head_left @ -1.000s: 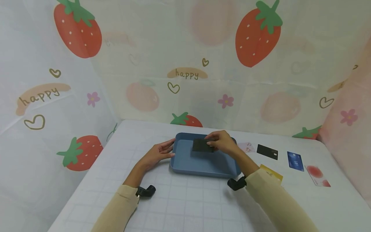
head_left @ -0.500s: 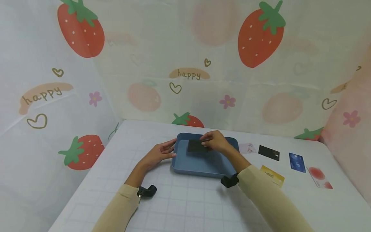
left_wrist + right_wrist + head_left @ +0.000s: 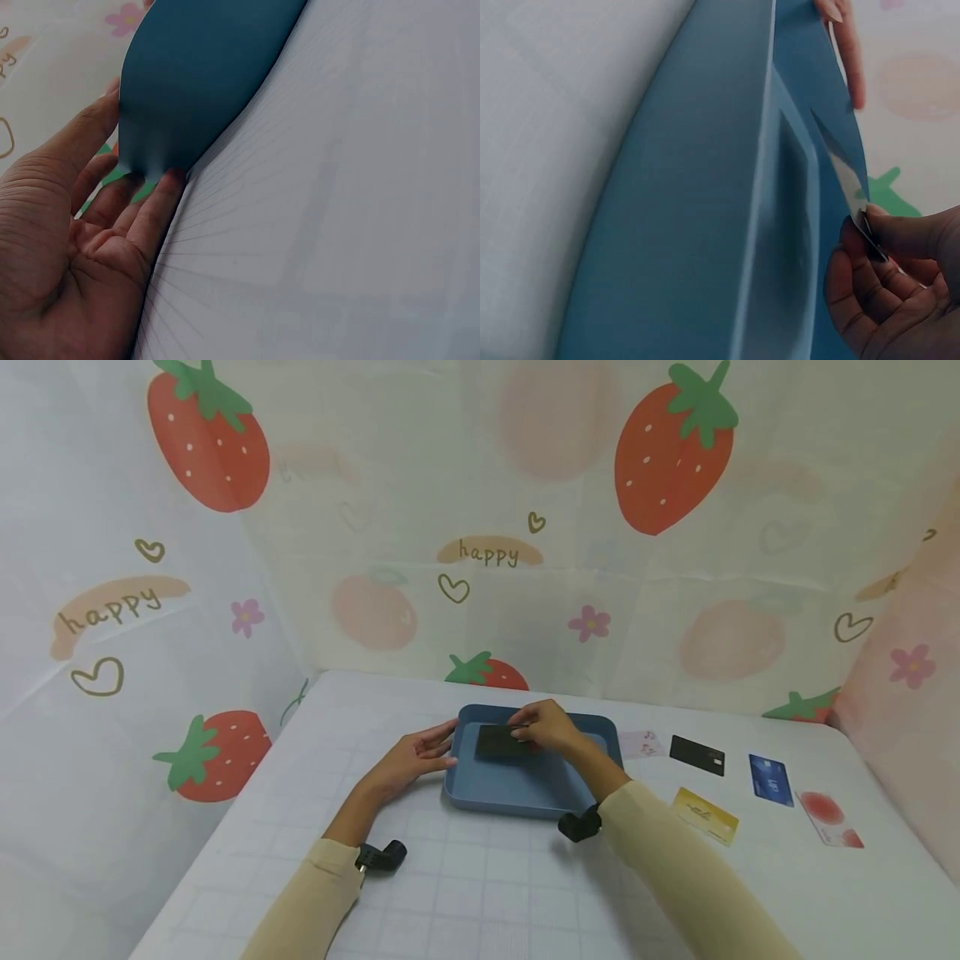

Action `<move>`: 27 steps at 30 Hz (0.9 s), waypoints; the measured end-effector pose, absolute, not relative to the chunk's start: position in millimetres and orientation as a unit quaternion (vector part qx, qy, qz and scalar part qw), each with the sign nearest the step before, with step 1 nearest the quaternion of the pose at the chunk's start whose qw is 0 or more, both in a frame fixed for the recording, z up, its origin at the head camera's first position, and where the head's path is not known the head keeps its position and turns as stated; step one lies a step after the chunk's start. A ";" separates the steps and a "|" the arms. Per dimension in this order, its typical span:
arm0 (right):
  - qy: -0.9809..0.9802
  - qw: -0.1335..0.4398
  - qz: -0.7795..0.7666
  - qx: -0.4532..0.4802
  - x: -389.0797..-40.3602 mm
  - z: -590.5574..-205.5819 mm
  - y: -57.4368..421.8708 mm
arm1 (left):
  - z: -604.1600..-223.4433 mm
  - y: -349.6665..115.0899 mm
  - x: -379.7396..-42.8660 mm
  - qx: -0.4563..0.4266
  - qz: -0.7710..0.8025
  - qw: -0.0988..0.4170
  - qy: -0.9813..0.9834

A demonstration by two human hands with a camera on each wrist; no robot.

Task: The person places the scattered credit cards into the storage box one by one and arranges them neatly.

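A blue tray lies on the white table. My right hand pinches the right end of a dark card over the left half of the tray. In the right wrist view, thumb and fingers of the right hand meet on the edge of the card, which tilts above the tray floor. My left hand touches the tray's left end with fingers fairly straight. The left wrist view shows fingertips of the left hand against the outer wall of the tray.
Right of the tray lie a pale patterned card, a black card, a blue card, a yellow card and a white card with red circles. A strawberry-print curtain borders the table behind.
My right hand has moved left over the tray with the dark card, coming closer to the tray's left end. The left hand stays at the tray's edge.
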State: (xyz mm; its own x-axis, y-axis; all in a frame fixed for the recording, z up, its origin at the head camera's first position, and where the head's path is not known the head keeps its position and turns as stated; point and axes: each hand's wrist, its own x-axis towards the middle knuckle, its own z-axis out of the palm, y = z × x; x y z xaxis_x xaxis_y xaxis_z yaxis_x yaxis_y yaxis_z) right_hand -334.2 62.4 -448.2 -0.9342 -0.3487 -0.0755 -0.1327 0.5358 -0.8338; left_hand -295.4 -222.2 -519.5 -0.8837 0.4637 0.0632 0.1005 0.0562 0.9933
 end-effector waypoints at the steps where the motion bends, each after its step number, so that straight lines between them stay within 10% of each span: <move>1: 0.868 0.118 -0.462 -0.140 -334.9 -449.1 61.0 | -519.4 -222.6 -295.4 0.196 0.657 0.138 0.715; 27: 0.892 0.094 -0.428 -0.112 -343.7 -462.2 35.3 | -517.2 -222.3 -293.5 0.180 0.646 0.137 0.729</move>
State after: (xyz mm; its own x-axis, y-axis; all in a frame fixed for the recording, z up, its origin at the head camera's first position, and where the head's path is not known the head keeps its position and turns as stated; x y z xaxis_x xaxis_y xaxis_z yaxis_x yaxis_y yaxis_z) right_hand -343.7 35.3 -462.2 -0.9572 -0.2805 -0.0719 -0.1196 0.6092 -0.7840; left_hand -293.5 -222.3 -517.2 -0.8974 0.4401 0.0325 0.0846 0.0993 0.9915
